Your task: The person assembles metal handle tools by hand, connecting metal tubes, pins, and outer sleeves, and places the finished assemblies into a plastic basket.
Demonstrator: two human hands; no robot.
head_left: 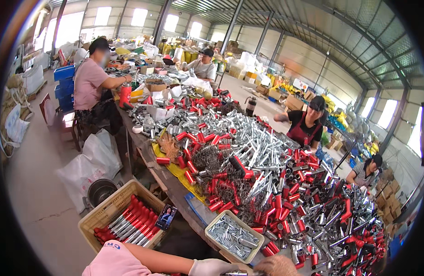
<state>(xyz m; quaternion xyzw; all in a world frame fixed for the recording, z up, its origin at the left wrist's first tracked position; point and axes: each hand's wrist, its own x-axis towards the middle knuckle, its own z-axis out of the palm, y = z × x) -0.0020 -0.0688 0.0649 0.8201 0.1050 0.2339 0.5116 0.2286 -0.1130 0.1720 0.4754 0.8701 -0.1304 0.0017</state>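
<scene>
My left hand (211, 267), in a white glove, reaches in at the lower edge below a pink sleeve. Its closed fingers are at a silver metal part (237, 273), mostly cut off by the frame. Close by on the right is my right hand (277, 266), in a brownish glove; it is smeared and its fingers do not show clearly. Just beyond both hands, a cream tray (211, 233) holds many small silver pins (235, 237). To the left, a beige crate (94, 216) contains red-handled tools with silver shafts (136, 221) lying side by side.
A large heap of silver tubes (262, 147) and red sleeves (278, 207) covers the long table. A phone (166, 216) leans at the crate's edge. A dark pot (100, 191) and white sacks (94, 161) stand on the floor. Several people sit around the table.
</scene>
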